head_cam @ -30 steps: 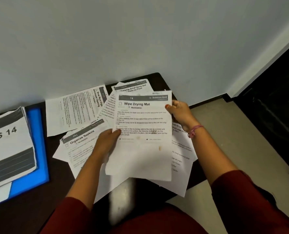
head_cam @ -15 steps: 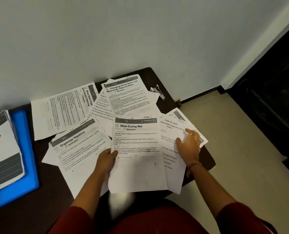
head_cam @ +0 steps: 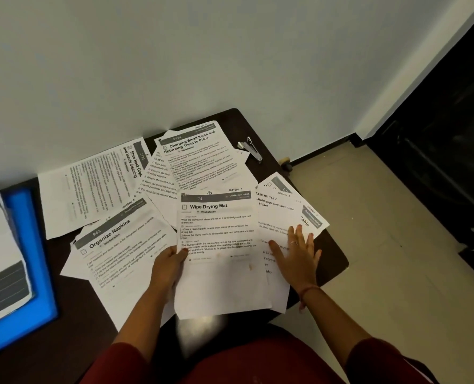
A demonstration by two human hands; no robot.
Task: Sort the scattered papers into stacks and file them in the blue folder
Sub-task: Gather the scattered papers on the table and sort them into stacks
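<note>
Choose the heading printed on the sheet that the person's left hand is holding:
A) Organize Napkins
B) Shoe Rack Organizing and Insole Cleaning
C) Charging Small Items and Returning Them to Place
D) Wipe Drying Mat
D: the left hand grips the left edge of the Wipe Drying Mat sheet, thumb on top of it, while the other titled sheets lie untouched on the table.

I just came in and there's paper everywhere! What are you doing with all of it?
A person is sorting loose printed sheets on a dark table. The left hand holds the "Wipe Drying Mat" sheet by its edge. The right hand lies flat, fingers spread, on the sheet beside it. More sheets lie scattered behind. The blue folder sits at the left with a stack of papers on it, and a stapler lies near the wall.
</note>
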